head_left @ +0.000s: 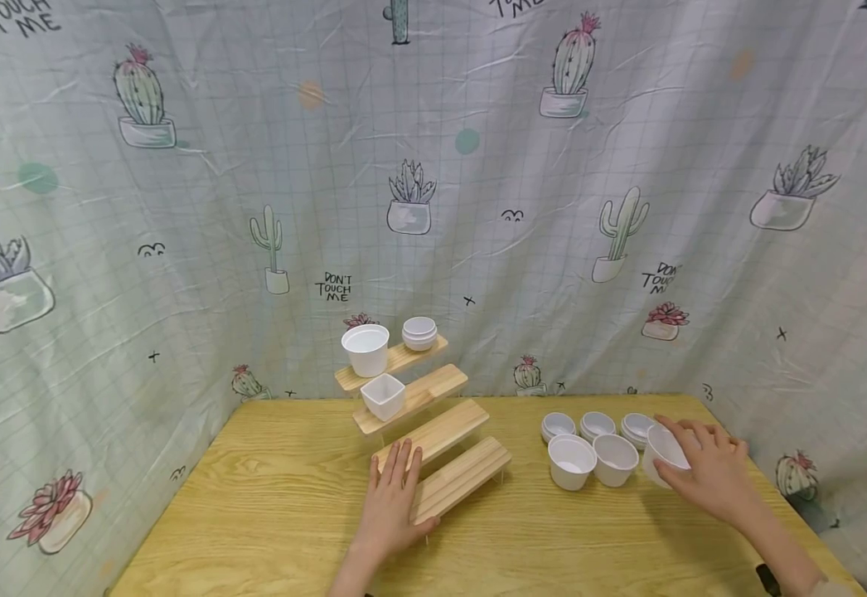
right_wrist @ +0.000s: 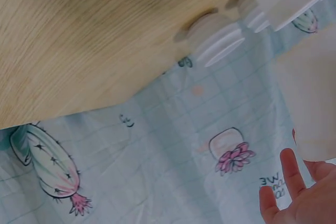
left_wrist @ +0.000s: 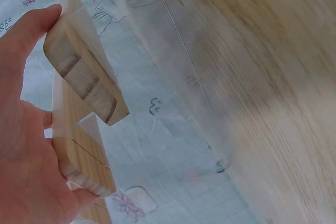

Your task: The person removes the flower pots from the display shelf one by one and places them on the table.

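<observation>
My left hand (head_left: 391, 507) rests on the left ends of the lower steps of a wooden tiered stand (head_left: 463, 481). In the left wrist view its thumb touches the edge of one wooden step (left_wrist: 86, 72), and other fingers lie against the step beside it. At the right, my right hand (head_left: 713, 471) holds a white round pot (head_left: 663, 452) between thumb and fingers. That same pot (right_wrist: 310, 95) fills the right edge of the right wrist view, where two other fingers stick out free. Whether its base touches the table cannot be made out.
On the top step stand a large round pot (head_left: 367, 351) and a small round pot (head_left: 419, 333); a square pot (head_left: 384, 398) is one step lower. Two white pots (head_left: 571, 463) and several small ones (head_left: 559, 426) stand on the table (head_left: 277, 489). A cactus-print curtain (head_left: 478, 274) encloses it.
</observation>
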`<state>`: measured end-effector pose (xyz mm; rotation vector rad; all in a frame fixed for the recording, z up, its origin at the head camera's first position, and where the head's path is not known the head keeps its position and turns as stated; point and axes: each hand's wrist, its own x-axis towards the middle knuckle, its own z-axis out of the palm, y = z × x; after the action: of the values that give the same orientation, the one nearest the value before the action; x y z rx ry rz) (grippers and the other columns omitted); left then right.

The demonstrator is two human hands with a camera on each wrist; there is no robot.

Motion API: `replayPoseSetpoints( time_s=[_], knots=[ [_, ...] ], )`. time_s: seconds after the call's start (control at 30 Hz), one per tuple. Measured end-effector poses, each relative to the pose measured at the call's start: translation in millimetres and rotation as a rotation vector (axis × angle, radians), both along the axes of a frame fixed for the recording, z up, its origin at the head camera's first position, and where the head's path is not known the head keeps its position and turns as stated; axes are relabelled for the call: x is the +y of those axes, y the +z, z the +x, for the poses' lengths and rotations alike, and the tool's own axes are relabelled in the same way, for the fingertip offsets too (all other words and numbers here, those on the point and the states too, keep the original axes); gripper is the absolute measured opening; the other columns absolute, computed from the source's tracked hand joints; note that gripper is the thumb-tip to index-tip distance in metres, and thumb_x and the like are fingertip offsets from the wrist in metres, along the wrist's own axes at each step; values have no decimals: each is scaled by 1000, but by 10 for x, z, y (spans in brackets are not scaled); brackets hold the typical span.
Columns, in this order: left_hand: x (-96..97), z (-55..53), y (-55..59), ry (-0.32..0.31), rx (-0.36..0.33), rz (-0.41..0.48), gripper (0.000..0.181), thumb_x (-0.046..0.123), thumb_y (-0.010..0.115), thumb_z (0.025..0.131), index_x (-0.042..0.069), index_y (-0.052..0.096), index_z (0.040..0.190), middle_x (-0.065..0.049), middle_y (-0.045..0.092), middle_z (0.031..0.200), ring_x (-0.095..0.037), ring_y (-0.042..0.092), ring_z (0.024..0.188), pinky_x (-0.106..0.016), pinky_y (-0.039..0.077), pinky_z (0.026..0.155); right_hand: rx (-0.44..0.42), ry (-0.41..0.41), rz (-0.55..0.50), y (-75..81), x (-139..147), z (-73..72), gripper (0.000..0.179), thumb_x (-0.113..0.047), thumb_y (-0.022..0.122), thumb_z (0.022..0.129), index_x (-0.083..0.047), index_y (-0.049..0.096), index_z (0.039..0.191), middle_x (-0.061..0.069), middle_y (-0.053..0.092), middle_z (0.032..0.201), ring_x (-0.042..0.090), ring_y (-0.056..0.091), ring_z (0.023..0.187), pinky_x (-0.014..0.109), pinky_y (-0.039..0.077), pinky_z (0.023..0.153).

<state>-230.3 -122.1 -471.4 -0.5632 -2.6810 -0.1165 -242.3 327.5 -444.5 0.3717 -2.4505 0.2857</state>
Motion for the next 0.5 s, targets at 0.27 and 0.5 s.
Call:
replayPoseSetpoints(
  time_s=[0.27,0.5],
  knots=[
    [0,0,-1,11,-19,-10,98,55,68,67,3,28,140,-17,25,147,-34,23,136,-55,19,109,-56,-17,16,-67,148,-113,62,-33,68,74,-18,43,129,19,47,107,40,38,92,54,22,67],
    [-7,-13,-25,-2,13,6,98,55,69,66,2,30,139,-17,27,146,-35,25,134,-56,22,107,-117,-23,81,-194,228,-205,63,-34,71,71,-17,45,126,16,48,107,37,41,93,54,27,66]
  ],
)
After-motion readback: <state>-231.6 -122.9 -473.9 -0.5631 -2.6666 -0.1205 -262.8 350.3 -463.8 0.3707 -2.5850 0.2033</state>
